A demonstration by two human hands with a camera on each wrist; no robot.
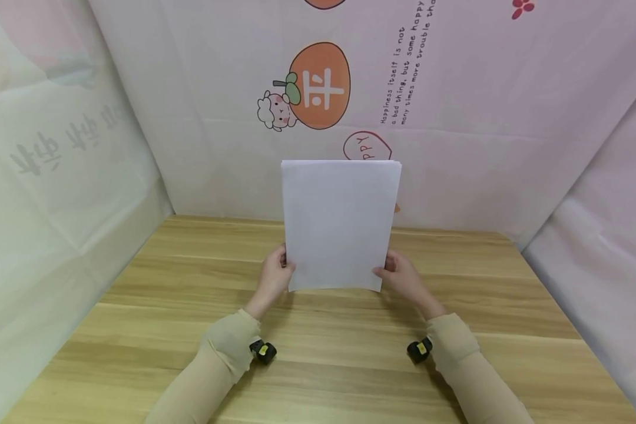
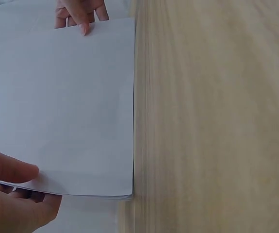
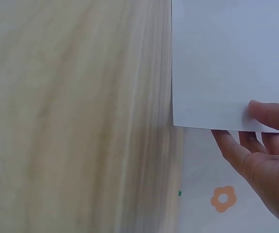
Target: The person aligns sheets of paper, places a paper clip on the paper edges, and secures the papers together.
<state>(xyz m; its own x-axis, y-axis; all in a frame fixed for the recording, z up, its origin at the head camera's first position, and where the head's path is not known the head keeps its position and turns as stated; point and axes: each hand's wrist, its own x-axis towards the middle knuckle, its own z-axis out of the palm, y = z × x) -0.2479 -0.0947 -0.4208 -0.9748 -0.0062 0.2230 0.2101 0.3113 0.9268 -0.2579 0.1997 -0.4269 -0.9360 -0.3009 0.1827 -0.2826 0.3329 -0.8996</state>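
Observation:
A stack of white paper sheets [image 1: 341,221] stands upright above the wooden table, its sheets nearly aligned, with slight offsets along the top edge. My left hand [image 1: 277,274] grips the stack's left edge near the bottom, thumb on the front face and fingers behind. On the opposite edge, my right hand [image 1: 403,277] holds it the same way. The left wrist view shows the thin layered edge of the paper [image 2: 81,111] between thumb and fingers. In the right wrist view, the thumb presses on the paper [image 3: 226,63] while the fingertips go behind it.
The wood-grain table [image 1: 328,365] spreads beneath both arms. Behind it hangs a pale printed cloth [image 1: 217,147] with cartoon pictures and lettering, and more cloth closes off the left and right sides. A small black device [image 1: 265,351] is strapped at each wrist.

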